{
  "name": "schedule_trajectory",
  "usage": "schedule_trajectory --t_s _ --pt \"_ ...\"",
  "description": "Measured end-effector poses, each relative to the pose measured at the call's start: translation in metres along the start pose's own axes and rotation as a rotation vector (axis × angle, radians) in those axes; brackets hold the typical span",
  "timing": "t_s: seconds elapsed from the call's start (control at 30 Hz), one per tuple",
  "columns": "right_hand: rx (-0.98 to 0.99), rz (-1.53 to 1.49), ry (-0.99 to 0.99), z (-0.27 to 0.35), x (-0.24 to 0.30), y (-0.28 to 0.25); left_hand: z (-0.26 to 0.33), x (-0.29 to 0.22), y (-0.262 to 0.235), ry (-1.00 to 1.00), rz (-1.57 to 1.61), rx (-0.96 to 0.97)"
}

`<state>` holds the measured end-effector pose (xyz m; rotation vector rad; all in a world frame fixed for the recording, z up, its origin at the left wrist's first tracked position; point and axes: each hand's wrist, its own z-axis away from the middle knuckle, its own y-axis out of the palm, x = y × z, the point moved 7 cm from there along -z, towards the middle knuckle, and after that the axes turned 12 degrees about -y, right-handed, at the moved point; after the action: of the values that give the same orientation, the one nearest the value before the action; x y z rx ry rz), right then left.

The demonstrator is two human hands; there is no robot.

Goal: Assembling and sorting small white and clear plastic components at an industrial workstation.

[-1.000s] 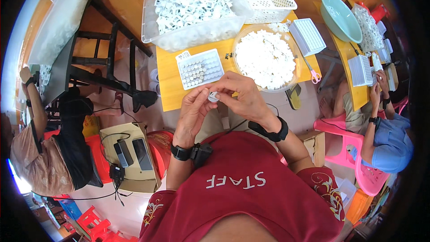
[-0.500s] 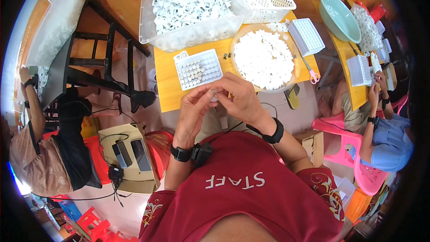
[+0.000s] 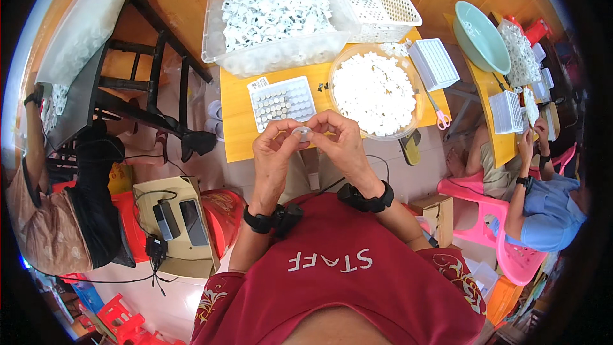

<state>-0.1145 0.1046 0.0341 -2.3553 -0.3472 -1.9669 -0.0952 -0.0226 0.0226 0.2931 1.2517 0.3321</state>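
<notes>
A small, pale round part (image 3: 302, 133) is pinched between the fingertips of both hands, just off the near edge of the wooden table. My left hand (image 3: 273, 156) grips it from one side with thumb and forefinger. From the other side my right hand (image 3: 343, 150) closes thumb and fingers on the same part. Just beyond the hands lies a white tray (image 3: 300, 98) with rows of round pockets; its left part holds rows of small cylinders. To the right of the tray stands a round clear tub (image 3: 336, 99) heaped with small white pieces (image 3: 372, 92).
Behind the tray sits a large clear bin (image 3: 255, 62) of white-grey parts, beside a white perforated basket (image 3: 389, 29). Stacked trays (image 3: 434, 64) and pink-handled scissors (image 3: 442, 118) lie at right. Co-workers sit on both sides. A cardboard box (image 3: 182, 262) with phones is at lower left.
My right hand has come down and turned, so both hands now face each other around the small part, which shows more plainly. My forearms have drawn slightly closer to my body.
</notes>
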Motion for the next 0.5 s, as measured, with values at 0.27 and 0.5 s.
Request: schedule_trajectory --t_s 0.27,0.5 --pt "-0.060 0.049 -0.086 0.002 0.000 0.003 0.005 -0.008 0.002 0.125 -0.094 -0.013" --pt "-0.085 0.078 -0.163 0.002 0.003 0.006 0.007 -0.010 0.000 0.163 -0.152 -0.075"
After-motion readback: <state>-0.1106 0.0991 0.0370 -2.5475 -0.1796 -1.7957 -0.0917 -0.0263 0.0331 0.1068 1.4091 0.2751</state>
